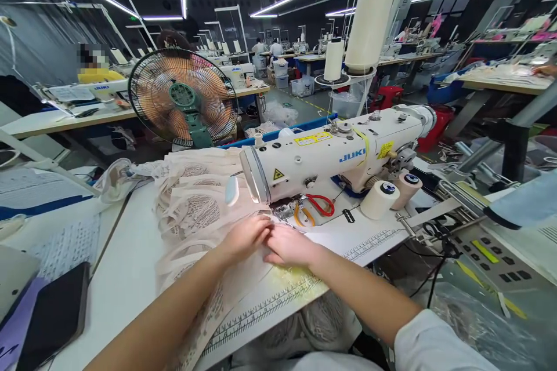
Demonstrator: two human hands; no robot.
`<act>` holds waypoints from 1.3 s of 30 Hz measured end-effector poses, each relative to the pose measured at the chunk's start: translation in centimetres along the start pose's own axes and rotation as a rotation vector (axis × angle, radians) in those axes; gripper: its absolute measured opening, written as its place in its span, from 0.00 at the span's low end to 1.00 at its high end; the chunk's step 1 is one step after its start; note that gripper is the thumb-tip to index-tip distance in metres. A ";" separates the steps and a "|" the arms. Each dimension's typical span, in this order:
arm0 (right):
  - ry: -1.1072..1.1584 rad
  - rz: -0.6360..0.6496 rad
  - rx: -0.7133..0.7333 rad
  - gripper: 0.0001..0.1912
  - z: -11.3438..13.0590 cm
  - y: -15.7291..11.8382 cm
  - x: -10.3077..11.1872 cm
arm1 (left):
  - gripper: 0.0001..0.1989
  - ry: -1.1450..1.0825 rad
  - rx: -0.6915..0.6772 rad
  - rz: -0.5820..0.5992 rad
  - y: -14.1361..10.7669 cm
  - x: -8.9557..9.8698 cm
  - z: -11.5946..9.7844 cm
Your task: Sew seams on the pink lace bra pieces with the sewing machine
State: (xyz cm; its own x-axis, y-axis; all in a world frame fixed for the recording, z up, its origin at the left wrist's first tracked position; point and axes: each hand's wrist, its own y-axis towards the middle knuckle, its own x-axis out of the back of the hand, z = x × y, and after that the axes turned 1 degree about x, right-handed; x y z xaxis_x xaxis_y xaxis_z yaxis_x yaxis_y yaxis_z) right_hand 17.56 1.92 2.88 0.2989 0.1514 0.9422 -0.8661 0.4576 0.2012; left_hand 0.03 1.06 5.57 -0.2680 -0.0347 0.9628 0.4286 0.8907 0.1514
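Note:
A white sewing machine (313,153) stands on the worktable, its needle end toward the left. Just in front of the needle area, my left hand (247,236) and my right hand (289,244) meet on pale beige fabric. Both hands have bent fingers pressed on the cloth; the left fingertips lie against the right hand. Lace-patterned fabric (198,211) is bunched left of the machine and trails under my left forearm to the table edge. Red-handled scissors (321,205) and a yellow-orange loop (303,215) lie beside the machine base, right of my hands.
A fan (183,95) stands behind the table. Two thread cones (379,199) and a black blade (348,216) sit right of the machine. At the left lie a phone (56,313) and written papers (72,243). A control panel (491,255) is at the right. People work farther back.

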 end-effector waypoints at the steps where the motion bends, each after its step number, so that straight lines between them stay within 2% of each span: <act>1: 0.003 -0.008 -0.008 0.24 0.1 -0.1 -0.1 | 0.12 -0.004 -0.043 0.027 -0.8 -0.3 -0.4; 4: 0.011 -0.028 -0.017 0.22 0.4 -0.8 -0.1 | 0.19 0.006 -0.073 0.048 -2.0 -1.2 -1.0; 7: 0.011 -0.042 -0.008 0.17 0.5 -2.0 -0.3 | 0.20 0.026 -0.051 0.031 -1.8 -1.9 -1.1; 13: 0.035 -0.233 -0.020 0.14 -0.1 -4.4 -1.6 | 0.17 0.058 0.004 -0.001 -0.9 -2.4 -1.7; 21: 0.059 -0.457 0.061 0.12 -0.6 -4.7 -2.4 | 0.17 0.080 0.069 0.030 -0.4 -2.3 -2.8; 30: 0.097 -0.496 0.043 0.11 -0.3 -4.7 -1.8 | 0.16 0.109 0.047 0.095 -0.1 -1.5 -2.8; 39: 0.071 -0.545 0.040 0.12 -0.1 -4.5 -1.6 | 0.15 0.127 0.041 0.105 0.1 -1.4 -2.9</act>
State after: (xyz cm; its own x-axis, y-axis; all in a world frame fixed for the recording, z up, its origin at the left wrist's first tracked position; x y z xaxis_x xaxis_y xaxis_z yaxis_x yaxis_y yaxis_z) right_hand 21.04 -0.32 0.42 0.7334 -0.0386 0.6787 -0.5924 0.4533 0.6660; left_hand 2.93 -0.07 4.91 -0.1117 0.0047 0.9937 0.4123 0.9101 0.0420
